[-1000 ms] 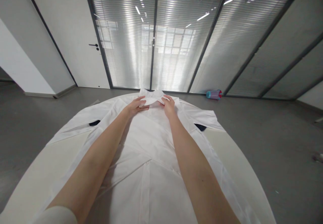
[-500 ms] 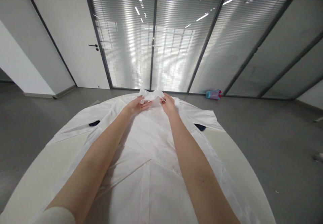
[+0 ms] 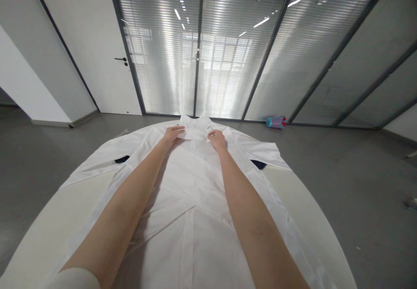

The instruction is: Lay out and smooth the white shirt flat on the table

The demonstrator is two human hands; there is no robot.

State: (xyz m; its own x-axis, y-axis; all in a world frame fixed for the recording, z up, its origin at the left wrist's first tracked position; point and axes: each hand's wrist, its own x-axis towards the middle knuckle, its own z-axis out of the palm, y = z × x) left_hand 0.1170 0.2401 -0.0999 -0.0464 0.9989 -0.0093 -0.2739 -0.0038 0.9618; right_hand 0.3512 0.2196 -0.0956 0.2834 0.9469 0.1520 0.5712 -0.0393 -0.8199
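"On that round table (image 3: pixel 81 202) in the head view, what's laid out?"

"White shirt (image 3: pixel 195 172), sleeves (image 3: pixel 260 149) out to the table's edges."

"And your hands?"

"Both at the table's far end. My right hand (image 3: pixel 216 139) is pinching one end of the collar (image 3: pixel 193 133); my left hand (image 3: pixel 170 135) is on the other, can't tell if it's gripping or just resting. Blue-and-pink thing (image 3: pixel 276 122) sits beyond the table."

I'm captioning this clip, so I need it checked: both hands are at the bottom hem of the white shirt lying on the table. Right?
Not the bottom hem: the head view shows the left hand and right hand at the collar of the white shirt lying on the table.
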